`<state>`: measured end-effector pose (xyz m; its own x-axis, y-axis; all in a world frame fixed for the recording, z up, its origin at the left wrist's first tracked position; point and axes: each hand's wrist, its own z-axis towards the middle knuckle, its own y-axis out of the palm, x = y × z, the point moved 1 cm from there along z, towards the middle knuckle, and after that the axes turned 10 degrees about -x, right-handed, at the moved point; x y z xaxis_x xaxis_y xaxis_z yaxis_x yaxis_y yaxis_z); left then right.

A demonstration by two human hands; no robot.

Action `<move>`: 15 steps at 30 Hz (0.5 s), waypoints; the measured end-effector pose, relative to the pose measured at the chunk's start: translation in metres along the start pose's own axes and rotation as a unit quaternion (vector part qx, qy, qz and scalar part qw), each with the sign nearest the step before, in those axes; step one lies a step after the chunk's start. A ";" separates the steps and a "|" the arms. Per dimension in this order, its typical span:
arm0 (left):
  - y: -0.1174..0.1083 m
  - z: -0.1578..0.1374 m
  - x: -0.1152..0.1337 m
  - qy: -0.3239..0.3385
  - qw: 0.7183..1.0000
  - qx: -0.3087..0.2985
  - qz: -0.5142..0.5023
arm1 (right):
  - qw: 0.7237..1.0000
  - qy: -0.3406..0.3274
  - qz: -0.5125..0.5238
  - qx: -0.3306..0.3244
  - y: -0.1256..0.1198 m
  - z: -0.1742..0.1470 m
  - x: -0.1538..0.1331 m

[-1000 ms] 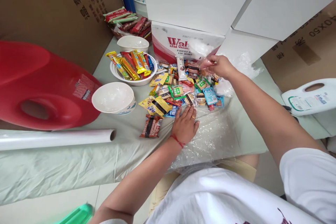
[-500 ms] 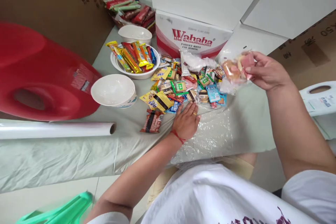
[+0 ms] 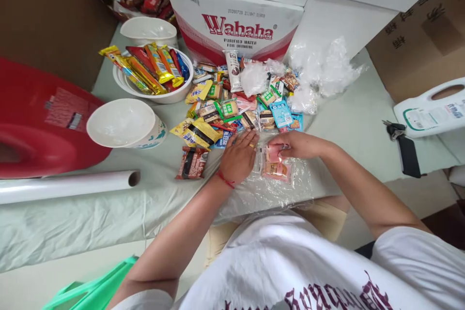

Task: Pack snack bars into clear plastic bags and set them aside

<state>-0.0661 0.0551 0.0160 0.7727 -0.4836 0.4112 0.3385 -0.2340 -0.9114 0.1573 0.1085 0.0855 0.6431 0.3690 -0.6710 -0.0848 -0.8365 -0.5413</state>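
Observation:
My left hand lies flat with fingers stretched out at the front edge of a heap of wrapped snacks, a red string on its wrist. My right hand pinches a pink snack packet over a clear plastic sheet, just right of the left hand. Touching or overlapping it is a second pink-edged packet with a round biscuit. A brown-red snack packet sits apart, left of my left hand. Beside the heap stands a white bowl of snack bars.
An oval white bowl and a red jug stand left, behind a plastic roll. A Wahaha carton backs the heap. Crumpled clear bags lie behind right. Keys and a white bottle are far right.
My right hand has come down from the right, above the table, to the plastic sheet beside my left hand, bringing the pink packet. Clear bags now lie at the back right. The view has shifted.

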 end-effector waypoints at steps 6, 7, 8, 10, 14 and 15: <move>0.003 0.001 -0.001 -0.003 1.000 0.005 0.011 | 0.985 0.002 -0.032 0.169 0.029 -0.040 -0.021; 0.003 0.002 -0.001 -0.003 1.000 0.005 0.012 | 0.985 0.001 -0.022 0.174 0.035 -0.046 -0.024; 0.003 0.002 -0.001 -0.003 1.000 0.006 0.013 | 0.985 0.003 -0.021 0.169 0.042 -0.049 -0.027; 0.002 0.002 0.000 -0.005 1.000 0.010 0.015 | 0.985 0.027 -0.050 0.160 0.058 -0.049 -0.031; 0.001 0.002 0.000 -0.007 1.000 0.011 0.014 | 0.967 0.116 -0.138 0.182 0.088 -0.034 -0.040; 0.000 0.002 0.000 -0.004 1.000 0.009 0.014 | 0.962 0.132 -0.151 0.187 0.094 -0.029 -0.043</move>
<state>-0.0649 0.0565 0.0156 0.7866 -0.4829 0.3849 0.3253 -0.2058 -0.9229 0.1438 0.0016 0.0785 0.8481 0.4148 -0.3297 -0.1001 -0.4856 -0.8684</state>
